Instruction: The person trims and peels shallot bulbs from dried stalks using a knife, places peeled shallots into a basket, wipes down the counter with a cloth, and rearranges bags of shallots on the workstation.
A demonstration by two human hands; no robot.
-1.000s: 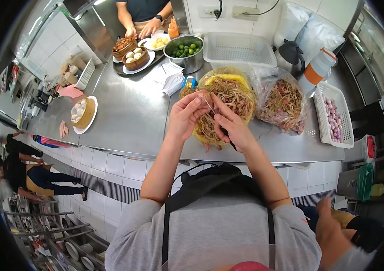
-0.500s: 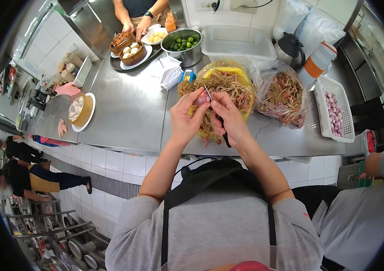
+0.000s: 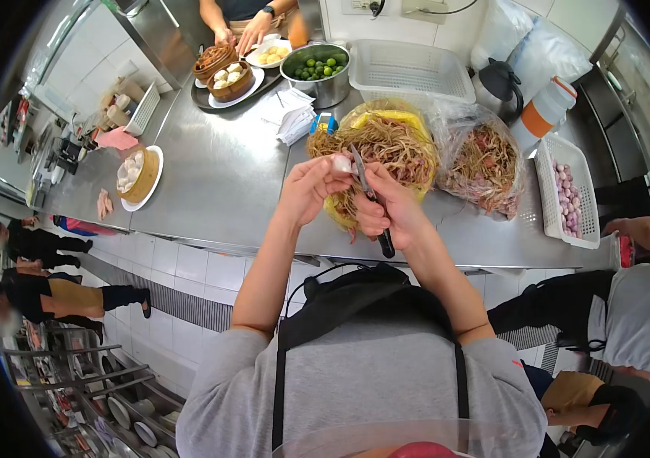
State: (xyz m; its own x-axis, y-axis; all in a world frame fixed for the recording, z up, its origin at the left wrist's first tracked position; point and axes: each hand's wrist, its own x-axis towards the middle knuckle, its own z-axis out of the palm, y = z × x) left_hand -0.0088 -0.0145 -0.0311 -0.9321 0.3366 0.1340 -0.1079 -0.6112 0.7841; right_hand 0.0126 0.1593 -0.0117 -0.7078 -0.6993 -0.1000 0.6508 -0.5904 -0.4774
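Between the fingertips of my left hand (image 3: pixel 308 188) is a pale, pinkish shallot (image 3: pixel 342 163). My right hand (image 3: pixel 392 204) is wrapped round a small knife (image 3: pixel 358 163) with a black handle, its blade pointing up beside the shallot. Just beyond both hands, a yellow bag (image 3: pixel 426 153) lies open, full of shallots with long dry stalks (image 3: pixel 394 141). A clear plastic bag (image 3: pixel 485 172) of reddish skins and stalks sits to its right. Farther right, a white basket (image 3: pixel 591 221) holds peeled purple shallots (image 3: pixel 567 195).
Along the back stand a metal pot (image 3: pixel 325 93) of green limes, a white plastic basket (image 3: pixel 409 72) and a dark-lidded jug (image 3: pixel 497 84). Bamboo steamers (image 3: pixel 231 90) rest on a tray, near a co-worker's hands (image 3: pixel 252 32). Papers (image 3: pixel 293 114) lie left of the yellow bag. Other people stand nearby.
The shallot in my left hand now shows a paler surface. My hands have drawn slightly apart, and the knife has turned more upright. On the right, people have shifted position.
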